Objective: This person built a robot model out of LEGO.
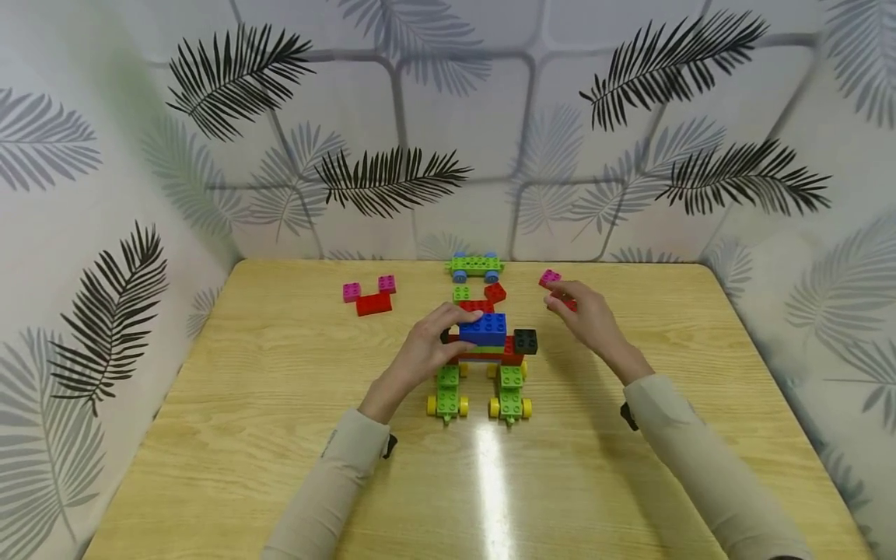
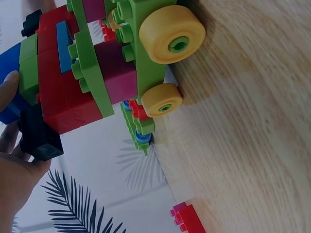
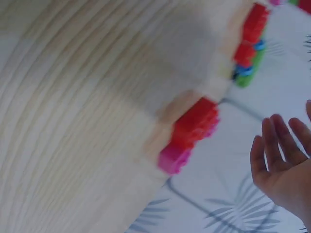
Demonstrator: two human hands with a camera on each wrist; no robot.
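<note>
A toy block build stands mid-table on two green wheeled bases (image 1: 510,393) with yellow wheels (image 2: 172,34). Red bricks (image 2: 63,77) form its body, and black bricks (image 1: 525,341) sit at its ends. My left hand (image 1: 428,338) holds the blue brick (image 1: 483,329) on top, thumb on the near side and fingers behind. Over to the right, my right hand (image 1: 586,315) hovers with relaxed fingers around a red brick (image 1: 570,305), which it partly covers in the head view. The right wrist view shows that hand (image 3: 286,160) with nothing in it.
Behind the build stands a green wheeled base (image 1: 476,265) with blue wheels, with a small green brick (image 1: 461,293) and red bricks (image 1: 495,292) before it. Pink bricks (image 1: 351,292) and a red brick (image 1: 374,303) lie back left. Another pink brick (image 1: 550,277) lies back right.
</note>
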